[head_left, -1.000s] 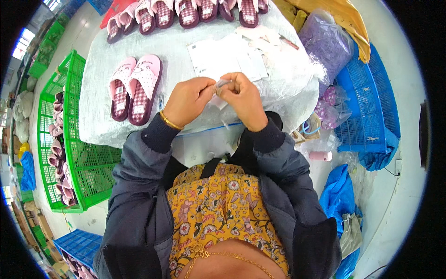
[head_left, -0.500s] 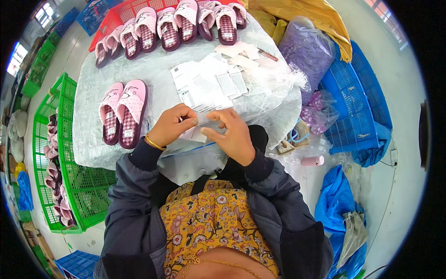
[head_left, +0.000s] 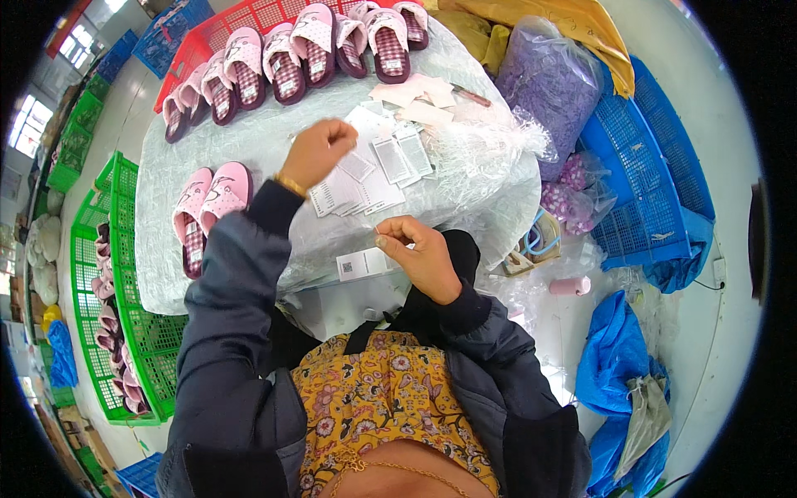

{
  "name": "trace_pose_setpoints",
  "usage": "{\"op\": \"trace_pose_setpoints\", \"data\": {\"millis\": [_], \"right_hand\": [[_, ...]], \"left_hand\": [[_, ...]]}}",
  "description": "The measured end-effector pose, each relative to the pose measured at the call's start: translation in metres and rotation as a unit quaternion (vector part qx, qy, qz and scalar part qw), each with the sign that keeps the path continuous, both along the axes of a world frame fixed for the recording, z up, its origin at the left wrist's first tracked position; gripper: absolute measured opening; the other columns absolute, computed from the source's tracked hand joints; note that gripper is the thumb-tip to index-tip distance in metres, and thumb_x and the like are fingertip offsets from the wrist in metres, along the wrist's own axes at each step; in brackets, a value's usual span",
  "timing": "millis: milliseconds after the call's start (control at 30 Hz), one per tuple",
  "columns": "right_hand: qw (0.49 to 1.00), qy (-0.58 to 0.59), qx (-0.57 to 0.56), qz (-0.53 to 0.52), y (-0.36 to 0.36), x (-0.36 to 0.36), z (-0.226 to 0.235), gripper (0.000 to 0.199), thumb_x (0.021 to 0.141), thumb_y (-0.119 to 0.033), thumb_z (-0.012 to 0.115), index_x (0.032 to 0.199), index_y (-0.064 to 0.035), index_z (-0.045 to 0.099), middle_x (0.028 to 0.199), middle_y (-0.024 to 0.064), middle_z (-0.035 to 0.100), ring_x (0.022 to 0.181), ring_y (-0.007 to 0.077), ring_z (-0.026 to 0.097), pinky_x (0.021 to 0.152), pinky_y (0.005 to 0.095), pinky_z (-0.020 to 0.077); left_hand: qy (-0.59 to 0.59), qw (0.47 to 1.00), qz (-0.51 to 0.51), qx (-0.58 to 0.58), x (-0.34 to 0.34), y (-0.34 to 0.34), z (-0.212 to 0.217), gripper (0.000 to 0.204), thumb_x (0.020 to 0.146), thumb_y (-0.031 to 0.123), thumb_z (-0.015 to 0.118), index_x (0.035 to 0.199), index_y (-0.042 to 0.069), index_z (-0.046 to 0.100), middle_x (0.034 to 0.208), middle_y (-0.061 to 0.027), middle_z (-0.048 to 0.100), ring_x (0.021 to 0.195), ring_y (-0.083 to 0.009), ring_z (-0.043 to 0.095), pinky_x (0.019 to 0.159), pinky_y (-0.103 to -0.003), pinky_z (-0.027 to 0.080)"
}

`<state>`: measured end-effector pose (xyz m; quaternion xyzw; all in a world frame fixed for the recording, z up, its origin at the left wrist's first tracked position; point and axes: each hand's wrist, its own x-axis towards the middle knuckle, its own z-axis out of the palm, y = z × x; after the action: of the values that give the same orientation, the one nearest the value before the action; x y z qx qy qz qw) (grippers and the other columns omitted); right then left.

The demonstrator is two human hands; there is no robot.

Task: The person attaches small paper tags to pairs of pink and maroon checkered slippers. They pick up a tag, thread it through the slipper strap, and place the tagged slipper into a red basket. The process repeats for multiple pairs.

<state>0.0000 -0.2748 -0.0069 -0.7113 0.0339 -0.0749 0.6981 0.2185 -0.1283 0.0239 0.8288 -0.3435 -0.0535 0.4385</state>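
Your right hand (head_left: 419, 253) sits at the near edge of the worktop (head_left: 249, 141), its fingers (head_left: 383, 241) pinching what looks like a fine thread above a small white tag (head_left: 362, 264) hanging just below and to the left. Your left hand (head_left: 317, 152) is raised over the scattered tags (head_left: 375, 166), fingers curled into a loose fist; whether they grip anything can't be told. A pink slipper pair (head_left: 203, 212) lies left of your sleeve.
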Motion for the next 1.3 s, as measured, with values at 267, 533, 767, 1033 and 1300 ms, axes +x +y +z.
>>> {"op": "trace_pose_setpoints", "data": {"millis": [267, 533, 767, 1033, 1300], "right_hand": [[1.0, -0.003, -0.007, 0.011, -0.026, -0.006, -0.009, 0.013, 0.09, -0.009, 0.068, 0.1, -0.001, 0.066, 0.088, 0.002, 0.067, 0.079, 0.0075, 0.06, 0.074, 0.024, 0.0494], [1.0, 0.005, 0.007, 0.016, -0.034, -0.005, -0.019, 0.014, 0.09, -0.01, 0.069, 0.1, -0.0014, 0.066, 0.088, 0.0017, 0.067, 0.078, 0.0073, 0.058, 0.073, 0.0237, 0.0487], [1.0, 0.021, 0.01, -0.005, -0.038, -0.002, -0.027, 0.014, 0.09, -0.01, 0.069, 0.099, -0.0005, 0.067, 0.087, 0.002, 0.067, 0.078, 0.0068, 0.058, 0.073, 0.0238, 0.0487], [0.982, 0.072, 0.165, -0.055, -0.039, 0.005, -0.032, 0.011, 0.092, -0.008, 0.065, 0.1, -0.0007, 0.064, 0.085, -0.0043, 0.059, 0.076, 0.0031, 0.05, 0.07, 0.0183, 0.0414], [0.971, 0.071, 0.215, -0.073, -0.046, 0.006, -0.03, 0.011, 0.092, -0.008, 0.064, 0.102, -0.0009, 0.063, 0.092, -0.0029, 0.062, 0.084, 0.0038, 0.053, 0.077, 0.0194, 0.0422]], "left_hand": [[-0.127, 0.979, 0.028, 0.159, 0.109, -0.056, -0.043, 0.034, 0.081, 0.025, 0.068, 0.106, 0.002, 0.068, 0.093, -0.0136, 0.069, 0.084, -0.0246, 0.066, 0.075, -0.035, 0.05], [-0.03, 0.977, 0.063, 0.203, 0.142, -0.08, -0.063, 0.029, 0.073, 0.032, 0.074, 0.09, 0.008, 0.073, 0.087, -0.0144, 0.07, 0.083, -0.0299, 0.066, 0.077, -0.039, 0.051], [0.029, 0.985, 0.049, 0.165, 0.168, -0.058, -0.068, 0.024, 0.08, 0.025, 0.076, 0.086, 0.003, 0.068, 0.073, -0.0017, 0.064, 0.065, -0.0099, 0.056, 0.062, -0.028, 0.046], [0.011, 0.99, 0.021, 0.137, 0.199, -0.036, -0.086, 0.028, 0.085, 0.03, 0.072, 0.098, 0.006, 0.072, 0.086, 0.0008, 0.067, 0.076, -0.0084, 0.058, 0.068, -0.026, 0.048], [0.082, 0.994, 0.032, 0.063, 0.178, -0.046, -0.086, 0.019, 0.085, 0.021, 0.07, 0.087, 0.001, 0.071, 0.062, 0.0004, 0.06, 0.051, -0.0079, 0.049, 0.047, -0.028, 0.039]]}}
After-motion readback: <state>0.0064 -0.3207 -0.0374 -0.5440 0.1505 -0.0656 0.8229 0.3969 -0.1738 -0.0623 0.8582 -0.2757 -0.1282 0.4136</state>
